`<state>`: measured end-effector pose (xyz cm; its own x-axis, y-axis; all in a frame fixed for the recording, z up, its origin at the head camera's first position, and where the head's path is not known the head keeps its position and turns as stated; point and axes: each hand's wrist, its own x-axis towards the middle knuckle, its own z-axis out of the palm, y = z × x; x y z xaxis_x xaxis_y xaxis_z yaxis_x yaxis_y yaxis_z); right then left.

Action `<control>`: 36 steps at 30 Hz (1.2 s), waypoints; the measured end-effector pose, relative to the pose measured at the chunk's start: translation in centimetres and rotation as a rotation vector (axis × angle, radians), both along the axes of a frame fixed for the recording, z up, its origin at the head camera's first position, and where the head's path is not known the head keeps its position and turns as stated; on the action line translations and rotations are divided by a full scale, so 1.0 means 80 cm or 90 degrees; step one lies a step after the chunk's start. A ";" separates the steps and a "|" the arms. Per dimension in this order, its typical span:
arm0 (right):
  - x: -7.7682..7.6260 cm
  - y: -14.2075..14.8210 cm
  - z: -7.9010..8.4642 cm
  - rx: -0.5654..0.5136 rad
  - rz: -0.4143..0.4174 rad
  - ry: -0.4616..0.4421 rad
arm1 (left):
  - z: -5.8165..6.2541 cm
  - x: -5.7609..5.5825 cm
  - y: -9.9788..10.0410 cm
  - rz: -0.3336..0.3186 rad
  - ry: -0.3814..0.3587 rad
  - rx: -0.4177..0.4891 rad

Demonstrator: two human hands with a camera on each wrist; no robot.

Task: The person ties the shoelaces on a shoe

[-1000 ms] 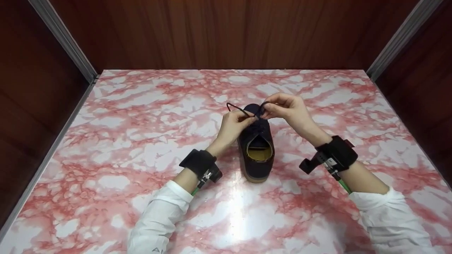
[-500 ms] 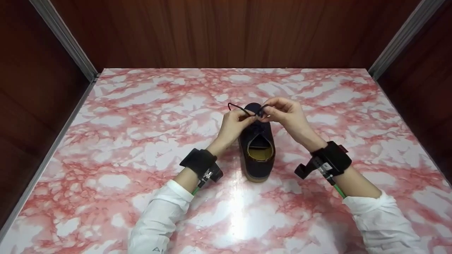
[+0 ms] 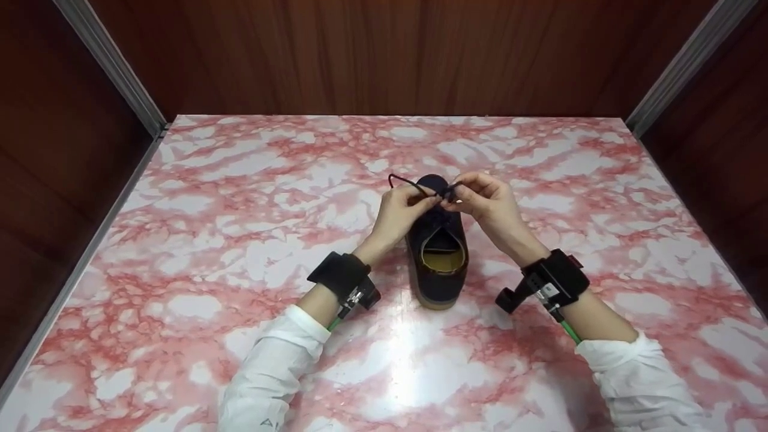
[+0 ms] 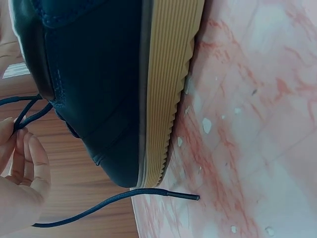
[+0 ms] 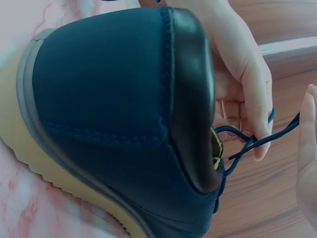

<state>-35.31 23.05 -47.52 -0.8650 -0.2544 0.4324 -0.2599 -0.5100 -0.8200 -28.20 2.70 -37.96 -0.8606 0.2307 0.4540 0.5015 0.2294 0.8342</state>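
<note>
A dark navy lace-up shoe with a tan ridged sole stands on the table, its toe pointing away and its opening towards me. Over the laced front, my left hand pinches the dark shoelace between thumb and fingers. Close beside it, my right hand pinches a looped part of the same lace, with both hands' fingertips almost meeting. A stretch of lace arcs out behind the left hand. Its tipped end hangs loose near the toe in the left wrist view. The crossing of the strands is partly hidden by fingers.
The table has a red and white marbled top. Dark wood panels enclose it at the back and both sides, with grey metal strips at the corners. Black wrist bands with cameras sit on both forearms.
My right hand has moved slightly towards me, and its forearm has shifted left, bringing the fingertips and held lace closer to the left hand. The left hand and shoe stay nearly still.
</note>
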 end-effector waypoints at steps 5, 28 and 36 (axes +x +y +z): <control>0.008 0.000 0.002 0.009 -0.006 0.031 | -0.011 -0.008 0.002 0.001 -0.018 -0.008; 0.049 0.010 0.001 0.266 -0.139 0.119 | 0.005 0.007 -0.002 -0.011 0.000 -0.018; 0.049 0.007 -0.007 0.359 -0.250 0.183 | 0.004 0.006 0.000 -0.016 0.014 -0.025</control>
<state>-31.38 23.60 -48.10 -0.8101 -0.2003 0.5510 -0.5805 0.1426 -0.8017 -27.68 2.66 -37.65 -0.8439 0.2710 0.4630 0.5261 0.2490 0.8131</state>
